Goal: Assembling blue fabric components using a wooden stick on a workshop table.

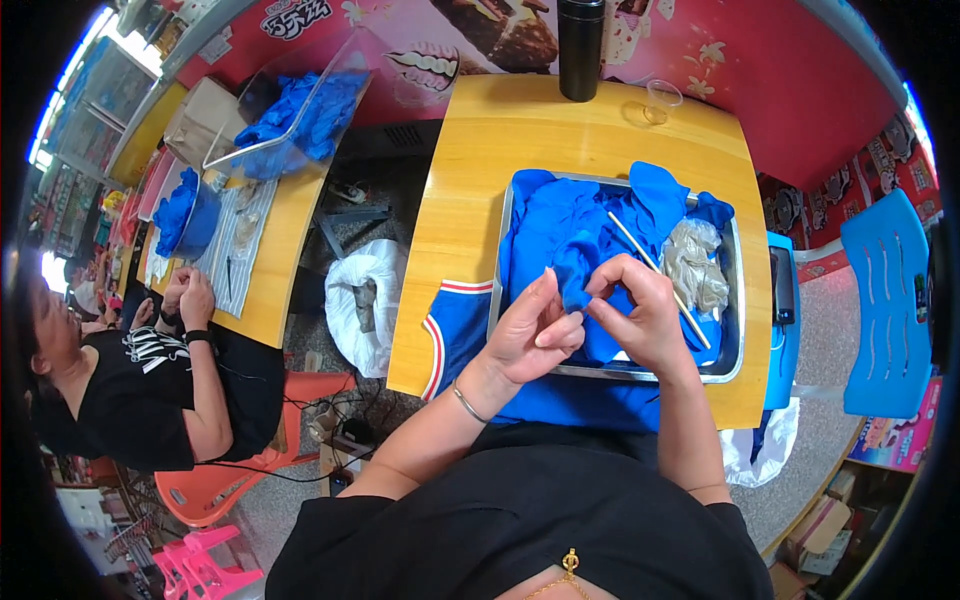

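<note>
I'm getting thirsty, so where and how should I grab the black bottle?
Probably round the middle of the black bottle, coming from its left: it stands upright with straight sides, and the clear cup stands to its right.

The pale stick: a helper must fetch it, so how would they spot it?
On the yellow table with the black bottle sits a metal-rimmed tray of blue cloth. Inside, left of the greyish plastic bundle, the pale stick lies slanting. It alone is thin and straight.
</note>
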The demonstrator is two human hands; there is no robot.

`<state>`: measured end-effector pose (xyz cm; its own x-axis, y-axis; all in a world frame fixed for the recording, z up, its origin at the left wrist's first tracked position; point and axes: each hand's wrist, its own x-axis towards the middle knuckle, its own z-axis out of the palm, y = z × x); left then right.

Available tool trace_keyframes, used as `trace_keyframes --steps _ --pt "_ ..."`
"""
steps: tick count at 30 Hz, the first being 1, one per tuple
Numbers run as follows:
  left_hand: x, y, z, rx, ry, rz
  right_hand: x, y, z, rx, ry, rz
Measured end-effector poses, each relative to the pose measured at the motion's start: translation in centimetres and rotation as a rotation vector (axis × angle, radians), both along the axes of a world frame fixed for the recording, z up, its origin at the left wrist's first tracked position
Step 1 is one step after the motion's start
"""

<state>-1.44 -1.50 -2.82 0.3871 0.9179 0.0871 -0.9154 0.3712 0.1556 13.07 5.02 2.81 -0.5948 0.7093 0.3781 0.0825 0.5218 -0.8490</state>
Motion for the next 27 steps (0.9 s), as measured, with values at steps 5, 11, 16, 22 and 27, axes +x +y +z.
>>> trace_keyframes --steps 5,11,16,22,27 --pt "-0.1 0.1 1.4 -0.214 0.374 0.287 0.5 0.1 -1.9 -0.324 0.128 0.064" --pt "-0.5 0.0 1.3 -0.087 0.636 0.286 0.1 0.8 -1.8 -0.462 0.212 0.041" --pt "-0.9 -0.3 1.1 -0.079 0.498 0.217 0.3 1.0 -2.0 -0.568 0.256 0.111" --pt "-1.0 -0.2 0.0 -0.061 0.274 0.112 0.2 0.5 -2.0 -0.682 0.283 0.178" --pt "-0.9 0.2 1.5 -0.158 0.48 0.154 0.4 0.2 -1.7 -0.616 0.273 0.1"
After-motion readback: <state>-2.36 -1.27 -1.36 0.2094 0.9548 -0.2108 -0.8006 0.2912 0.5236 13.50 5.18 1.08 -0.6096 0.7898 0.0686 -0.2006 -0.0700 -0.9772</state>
